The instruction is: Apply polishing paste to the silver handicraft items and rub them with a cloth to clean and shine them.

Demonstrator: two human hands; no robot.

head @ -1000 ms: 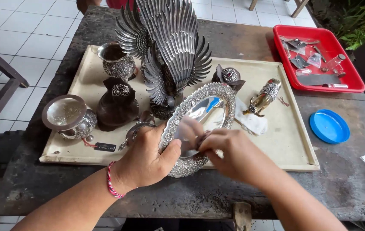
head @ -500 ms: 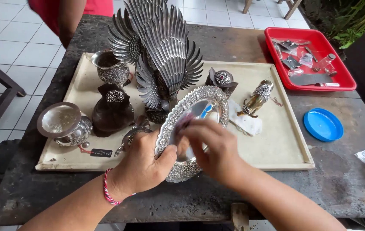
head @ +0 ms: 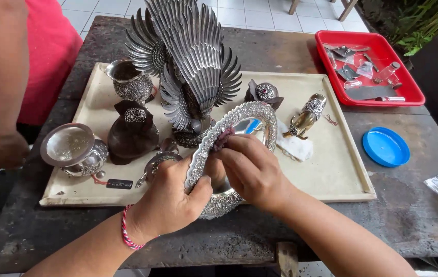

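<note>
In the head view, the oval embossed silver dish (head: 237, 134) stands tilted on its near rim at the near edge of the cream tray (head: 342, 174), in front of the silver winged bird statue (head: 188, 66). The left hand (head: 170, 202) clamps the dish's left rim, thumb over the edge, wrist low. The right hand (head: 252, 172) arches over it, fingertips pinching a small dark reddish cloth (head: 223, 138) against the upper rim. Rubbing well likely calls for a firm left grip and short strokes following the embossing.
</note>
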